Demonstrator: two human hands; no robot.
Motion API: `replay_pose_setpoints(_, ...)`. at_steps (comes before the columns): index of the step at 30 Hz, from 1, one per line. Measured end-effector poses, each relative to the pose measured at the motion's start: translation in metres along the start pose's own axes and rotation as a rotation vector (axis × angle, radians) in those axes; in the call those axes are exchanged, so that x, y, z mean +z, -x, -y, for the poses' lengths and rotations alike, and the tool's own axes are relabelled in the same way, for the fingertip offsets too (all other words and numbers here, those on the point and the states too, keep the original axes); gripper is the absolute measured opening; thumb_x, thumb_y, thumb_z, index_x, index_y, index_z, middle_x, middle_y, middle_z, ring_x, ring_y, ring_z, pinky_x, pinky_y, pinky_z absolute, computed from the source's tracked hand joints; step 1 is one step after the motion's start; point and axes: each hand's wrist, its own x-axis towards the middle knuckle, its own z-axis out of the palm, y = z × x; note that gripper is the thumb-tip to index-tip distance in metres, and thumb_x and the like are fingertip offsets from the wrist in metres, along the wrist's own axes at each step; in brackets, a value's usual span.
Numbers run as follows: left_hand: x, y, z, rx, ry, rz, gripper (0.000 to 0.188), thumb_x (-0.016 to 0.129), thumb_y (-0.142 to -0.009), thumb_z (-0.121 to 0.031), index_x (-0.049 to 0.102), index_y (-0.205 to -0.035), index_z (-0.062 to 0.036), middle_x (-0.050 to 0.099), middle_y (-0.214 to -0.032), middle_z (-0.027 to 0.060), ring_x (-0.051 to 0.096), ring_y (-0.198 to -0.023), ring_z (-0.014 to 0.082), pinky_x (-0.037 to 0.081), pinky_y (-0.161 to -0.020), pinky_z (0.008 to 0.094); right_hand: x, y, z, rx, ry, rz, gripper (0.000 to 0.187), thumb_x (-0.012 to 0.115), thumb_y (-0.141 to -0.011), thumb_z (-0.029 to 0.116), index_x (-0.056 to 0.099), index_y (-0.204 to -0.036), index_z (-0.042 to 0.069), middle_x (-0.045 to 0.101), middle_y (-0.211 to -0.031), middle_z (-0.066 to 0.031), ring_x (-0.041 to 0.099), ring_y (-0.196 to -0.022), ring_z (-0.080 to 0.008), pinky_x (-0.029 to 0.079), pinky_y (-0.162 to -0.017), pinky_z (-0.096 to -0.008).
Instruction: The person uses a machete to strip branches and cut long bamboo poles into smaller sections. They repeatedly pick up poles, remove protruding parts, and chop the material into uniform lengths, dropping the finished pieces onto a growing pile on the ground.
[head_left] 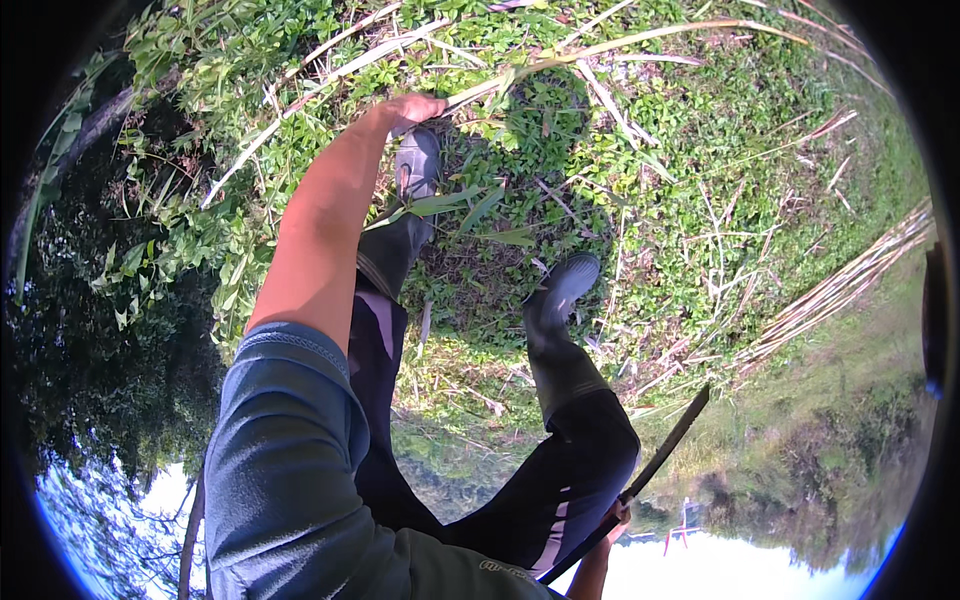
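My left hand point(413, 110), at the end of my outstretched bare arm, is closed around a long pale stalk point(640, 40). That stalk arcs from the hand toward the upper right, and green blade-like leaves point(470, 205) lie just below the hand. Low on the right, my right hand point(618, 522) grips a machete point(668, 447) with a long dark blade, tilted up to the right beside my knee. Part of that hand and the handle is hidden.
Leafy ground cover point(720, 150) surrounds my rubber boots point(565, 290). Loose dry stalks point(350, 65) lie at the upper left. A bundle of cut stalks point(840, 285) rests on the right. Dense shrubs point(120, 300) stand on the left.
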Motion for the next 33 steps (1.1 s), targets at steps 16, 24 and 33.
replay_pose_setpoints(16,0.048,0.693,-0.273,-0.315,-0.246,-0.94,0.026,0.062,-0.084,-0.033,0.056,-0.078,-0.0091,0.061,-0.063,0.0144,0.062,-0.061,0.0336,0.048,-0.057,0.0453,-0.073,0.13,0.15,-0.622,0.111,0.291,0.012,0.06,-0.081,0.007,0.053,-0.091,0.007,0.051,-0.062,0.0014,0.048,-0.048,-0.0074,0.038,-0.044,-0.0238)
replay_pose_setpoints(24,0.172,1.006,-0.317,-0.326,-0.551,-1.549,0.023,0.072,-0.075,-0.016,0.051,-0.066,-0.0103,0.052,-0.059,0.0058,0.054,-0.056,0.0244,0.039,-0.051,0.0375,-0.056,0.159,0.26,-0.88,-0.354,0.578,0.025,0.074,-0.082,0.016,0.054,-0.09,0.004,0.06,-0.074,-0.0034,0.059,-0.062,-0.0124,0.05,-0.058,-0.0247)
replay_pose_setpoints(33,0.36,1.195,-0.345,-0.569,-0.993,-1.94,0.036,0.061,-0.079,-0.007,0.035,-0.053,-0.0086,0.034,-0.049,0.0062,0.04,-0.043,0.0236,0.036,-0.047,0.0356,-0.044,0.19,0.278,-0.894,-0.083,0.377,0.055,0.086,-0.062,0.039,0.067,-0.092,-0.003,0.067,-0.09,-0.0128,0.062,-0.071,-0.0216,0.051,-0.076,-0.0377)
